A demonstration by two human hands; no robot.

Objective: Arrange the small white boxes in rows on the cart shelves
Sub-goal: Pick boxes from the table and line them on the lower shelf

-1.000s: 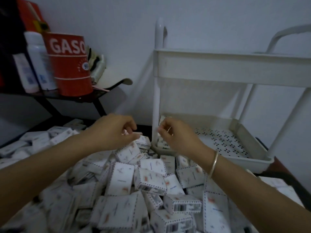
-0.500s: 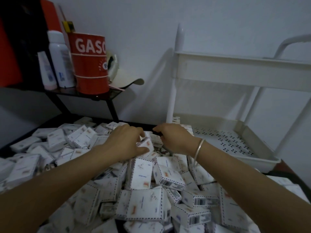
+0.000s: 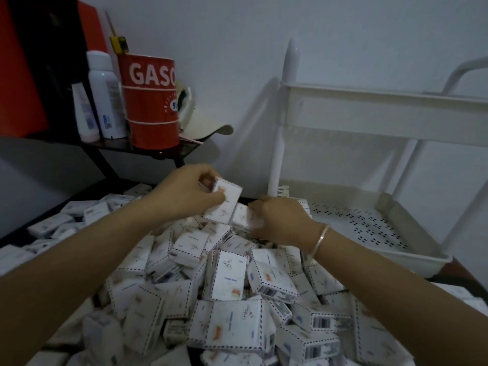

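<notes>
Small white boxes [image 3: 229, 276] lie in a heap on the bench [image 3: 87, 190], beside the white cart [image 3: 343, 112]. Left grip [image 3: 190, 196] pinches one lifted box [image 3: 224, 204]. Right grip [image 3: 282, 220] curls around another box [image 3: 241, 216] on top of the heap.

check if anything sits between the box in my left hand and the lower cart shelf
Yes. The right hand, down on the pile, lies directly between the box in the left hand and the lower shelf. The cart's post stands at the shelf's left corner. Lifting over the hand looks open.
</notes>
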